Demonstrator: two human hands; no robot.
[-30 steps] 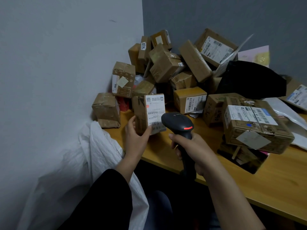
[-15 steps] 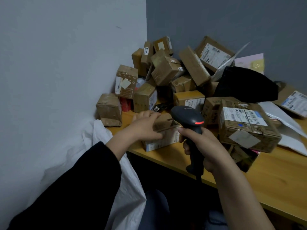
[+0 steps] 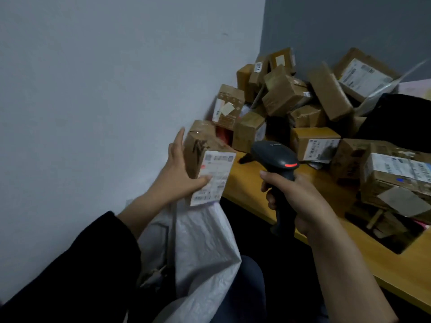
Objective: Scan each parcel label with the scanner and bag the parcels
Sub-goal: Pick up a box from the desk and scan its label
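Just above white bag (image 3: 205, 241), left hand (image 3: 179, 176) holds parcel (image 3: 205, 155).

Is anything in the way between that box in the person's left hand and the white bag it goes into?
Nothing visible does. The left hand holds the parcel right over the white bag, beside the table's edge. How wide the bag's mouth is open cannot be seen.

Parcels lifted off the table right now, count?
1: the labelled parcel in the left hand, over the white bag. Others lie piled on the table; any inside the bag are hidden.
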